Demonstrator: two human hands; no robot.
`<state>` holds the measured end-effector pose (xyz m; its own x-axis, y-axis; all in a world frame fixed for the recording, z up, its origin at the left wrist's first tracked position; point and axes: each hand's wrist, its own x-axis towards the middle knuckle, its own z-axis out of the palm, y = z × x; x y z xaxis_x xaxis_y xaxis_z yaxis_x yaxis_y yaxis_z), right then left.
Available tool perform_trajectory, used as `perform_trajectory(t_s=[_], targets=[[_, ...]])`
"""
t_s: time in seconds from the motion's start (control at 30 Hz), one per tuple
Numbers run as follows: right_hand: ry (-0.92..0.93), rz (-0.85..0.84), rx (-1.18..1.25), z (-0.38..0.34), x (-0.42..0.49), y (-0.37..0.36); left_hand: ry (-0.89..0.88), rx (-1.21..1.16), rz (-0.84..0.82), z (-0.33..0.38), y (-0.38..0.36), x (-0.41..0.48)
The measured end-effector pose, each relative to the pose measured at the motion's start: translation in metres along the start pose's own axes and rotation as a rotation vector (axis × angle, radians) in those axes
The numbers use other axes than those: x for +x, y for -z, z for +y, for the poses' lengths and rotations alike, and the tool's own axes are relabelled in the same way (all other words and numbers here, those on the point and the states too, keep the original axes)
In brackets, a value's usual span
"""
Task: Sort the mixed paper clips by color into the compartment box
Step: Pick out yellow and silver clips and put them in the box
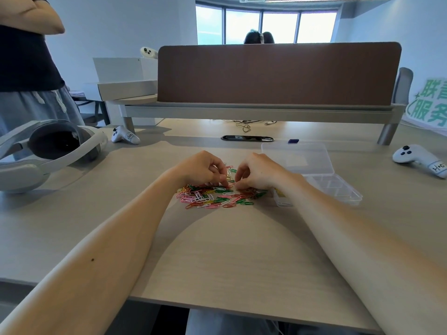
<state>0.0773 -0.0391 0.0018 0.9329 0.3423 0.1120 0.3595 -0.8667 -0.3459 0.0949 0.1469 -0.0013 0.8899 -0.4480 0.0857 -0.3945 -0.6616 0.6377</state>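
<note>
A pile of mixed paper clips (212, 197), pink, white, green, red and yellow, lies on the wooden desk in front of me. My left hand (203, 169) hovers over the pile's far edge with curled fingers that pinch at clips. My right hand (258, 171) is beside it, fingertips curled down into the clips. To the right stands the clear compartment box (338, 189) with its lid (300, 157) folded open behind it. A few yellow clips (280, 193) lie in its near left compartment, partly hidden by my right forearm.
A white headset (48, 151) lies at the left, with a white controller (124, 136) behind it. Another controller (420, 160) sits at the far right. A brown divider panel (278, 73) closes the back of the desk. A person stands at the far left.
</note>
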Motion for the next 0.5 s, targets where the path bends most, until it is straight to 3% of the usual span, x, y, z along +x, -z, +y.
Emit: perform_trajectory(t_s=[0.3, 0.5], targets=[[-0.025, -0.006, -0.034, 0.0001, -0.0020, 0.0054, 0.048, -0.045, 0.096, -0.0045, 0.0009, 0.0028], [-0.083, -0.042, -0.146, 0.0007, -0.0012, 0.0070, -0.005, 0.129, 0.139, -0.0051, -0.0016, 0.0040]])
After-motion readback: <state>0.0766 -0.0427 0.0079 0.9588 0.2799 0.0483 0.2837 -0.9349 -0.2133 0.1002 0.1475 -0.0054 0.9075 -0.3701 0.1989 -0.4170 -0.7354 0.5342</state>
